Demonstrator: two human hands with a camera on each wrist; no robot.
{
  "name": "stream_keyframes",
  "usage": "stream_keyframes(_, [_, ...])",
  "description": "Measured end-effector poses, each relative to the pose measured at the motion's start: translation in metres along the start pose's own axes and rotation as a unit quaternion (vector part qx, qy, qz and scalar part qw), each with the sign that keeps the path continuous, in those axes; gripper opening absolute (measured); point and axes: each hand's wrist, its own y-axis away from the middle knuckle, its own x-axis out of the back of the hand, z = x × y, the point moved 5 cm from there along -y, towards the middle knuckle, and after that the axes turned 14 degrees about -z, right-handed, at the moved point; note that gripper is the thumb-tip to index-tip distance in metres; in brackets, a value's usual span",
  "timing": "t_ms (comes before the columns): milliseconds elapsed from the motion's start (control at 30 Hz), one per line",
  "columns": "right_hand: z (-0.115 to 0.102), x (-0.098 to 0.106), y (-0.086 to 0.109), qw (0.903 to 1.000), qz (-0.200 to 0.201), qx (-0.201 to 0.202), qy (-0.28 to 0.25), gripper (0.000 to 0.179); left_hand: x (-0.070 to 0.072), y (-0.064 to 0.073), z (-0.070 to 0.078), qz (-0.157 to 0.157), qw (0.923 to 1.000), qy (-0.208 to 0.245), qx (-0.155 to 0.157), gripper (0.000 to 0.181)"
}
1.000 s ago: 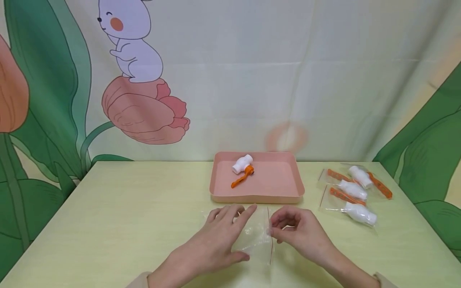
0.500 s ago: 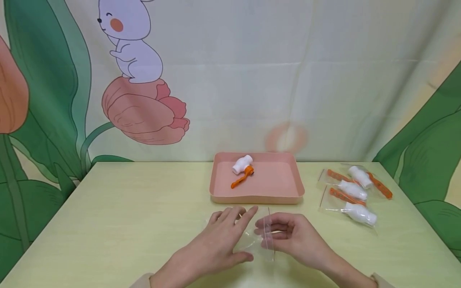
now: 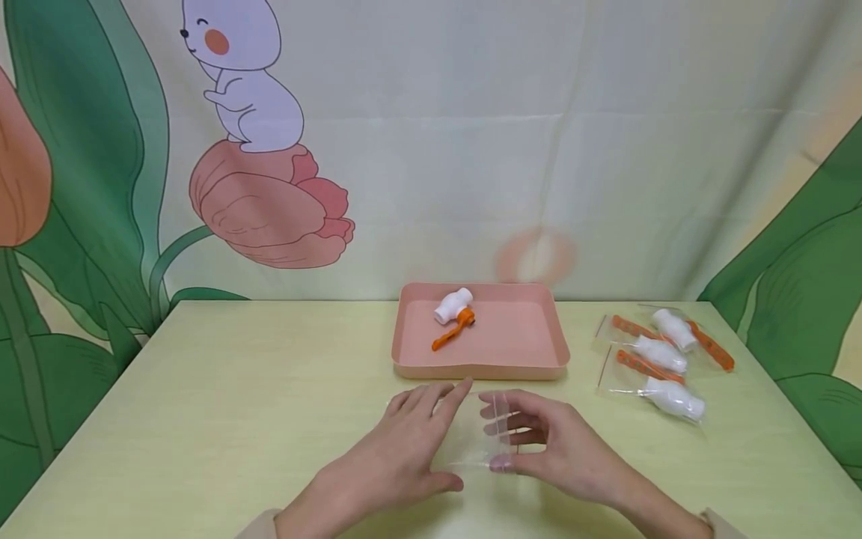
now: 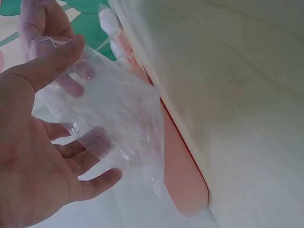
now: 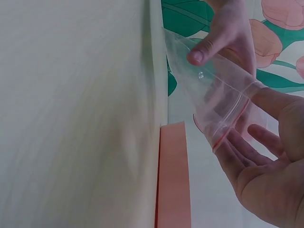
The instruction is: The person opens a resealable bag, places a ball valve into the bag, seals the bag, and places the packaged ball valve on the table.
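A clear zip-lock bag (image 3: pixel 465 438) with a red line at its mouth is held up between both hands, flat and see-through. My right hand (image 3: pixel 559 449) has its fingertips and thumb in the bag's mouth, spread apart so that it gapes; the right wrist view shows the fingers (image 5: pixel 230 147) through the film. On the other side my left hand (image 3: pixel 397 457) touches the bag, fingers relaxed and thumb well apart. Through the plastic in the left wrist view, some of its fingers (image 4: pixel 97 140) show. Nothing shows inside the bag except fingertips.
Behind the hands stands a pink tray (image 3: pixel 518 329) with one white valve (image 3: pixel 453 306) that has an orange handle (image 3: pixel 444 339). To the right lie several bagged valves (image 3: pixel 673 398) with orange handles. A printed curtain (image 3: pixel 431 150) closes off the table's (image 3: pixel 256 389) far edge.
My right hand has gone from pinching the bag's edge to having its fingers inside the mouth, now spread wider. The left hand has barely moved. Tray and bagged valves stay put.
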Motion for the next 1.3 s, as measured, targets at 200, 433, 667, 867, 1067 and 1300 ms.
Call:
stream_keyframes(200, [0.000,0.004,0.001,1.0000,-0.008,-0.004,-0.001,0.063,0.000,0.000,-0.005,-0.008,0.9998,0.004,0.015,0.104])
stream_keyframes(433, [-0.001,0.005,0.001,0.9999,-0.012,0.001,0.011,0.064,0.000,0.000,-0.007,0.000,0.9997,0.024,0.009,0.105])
stream_keyframes(667, [-0.004,0.003,-0.001,0.9995,-0.016,0.014,0.022,0.064,0.003,0.001,-0.003,0.033,0.9992,0.017,-0.016,0.097])
stream_keyframes(867, [-0.009,-0.001,-0.004,0.9966,-0.013,0.061,0.054,0.053,0.005,0.002,-0.003,0.051,0.9983,0.006,-0.025,0.086])
stream_keyframes(1067, [-0.013,-0.001,-0.007,0.9939,-0.012,0.089,0.064,0.033,0.005,0.005,-0.006,0.050,0.9982,0.015,-0.027,0.082])
stream_keyframes(1300, [-0.014,0.010,-0.006,0.9928,0.022,0.074,0.092,0.017,0.005,0.008,-0.013,0.049,0.9983,0.026,-0.018,0.080])
